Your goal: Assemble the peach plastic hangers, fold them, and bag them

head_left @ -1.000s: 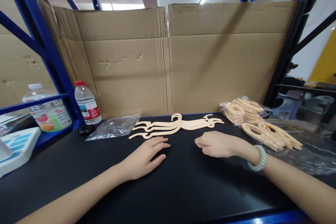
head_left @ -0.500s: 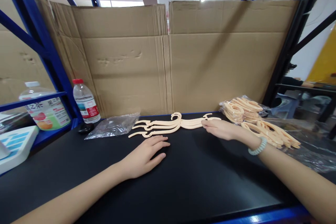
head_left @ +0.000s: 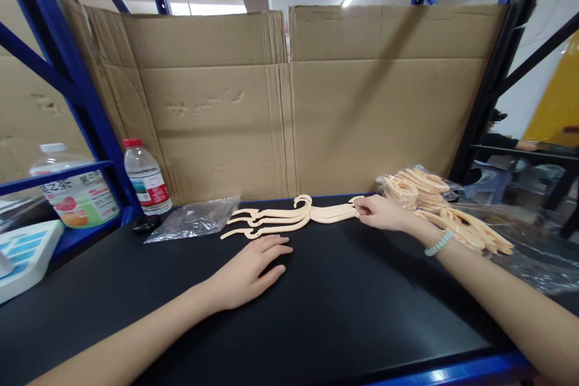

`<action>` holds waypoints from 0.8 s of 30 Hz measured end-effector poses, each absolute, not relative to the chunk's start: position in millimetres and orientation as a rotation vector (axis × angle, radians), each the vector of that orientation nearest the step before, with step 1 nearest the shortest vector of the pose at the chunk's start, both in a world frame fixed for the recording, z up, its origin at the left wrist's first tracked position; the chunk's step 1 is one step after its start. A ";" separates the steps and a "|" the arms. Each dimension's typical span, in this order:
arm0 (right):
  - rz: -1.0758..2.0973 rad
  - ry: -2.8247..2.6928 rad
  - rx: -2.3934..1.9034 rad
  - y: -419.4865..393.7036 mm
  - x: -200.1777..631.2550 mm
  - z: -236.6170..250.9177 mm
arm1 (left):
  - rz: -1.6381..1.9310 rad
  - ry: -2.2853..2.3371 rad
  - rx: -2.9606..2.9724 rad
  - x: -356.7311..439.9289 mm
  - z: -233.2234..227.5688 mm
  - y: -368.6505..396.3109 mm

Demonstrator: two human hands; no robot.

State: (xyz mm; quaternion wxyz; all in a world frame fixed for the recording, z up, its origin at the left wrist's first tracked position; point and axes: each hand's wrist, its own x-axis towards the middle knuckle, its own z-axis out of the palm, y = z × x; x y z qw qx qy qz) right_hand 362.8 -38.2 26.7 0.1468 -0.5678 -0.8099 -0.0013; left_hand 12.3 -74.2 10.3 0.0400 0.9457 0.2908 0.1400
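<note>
Fingers (head_left: 364,210) of right hand (head_left: 382,214) pinching hangers (head_left: 289,217) (arm outstretched); left hand (head_left: 246,271) flat, relaxed.

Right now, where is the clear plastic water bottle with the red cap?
The clear plastic water bottle stands far left, against the cardboard wall, beside the blue rack post.
</note>
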 end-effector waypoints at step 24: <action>-0.065 -2.373 -1.391 -23.7 362.1 7.2 | 0.494 0.889 2.761 12.2 10.8 -75.2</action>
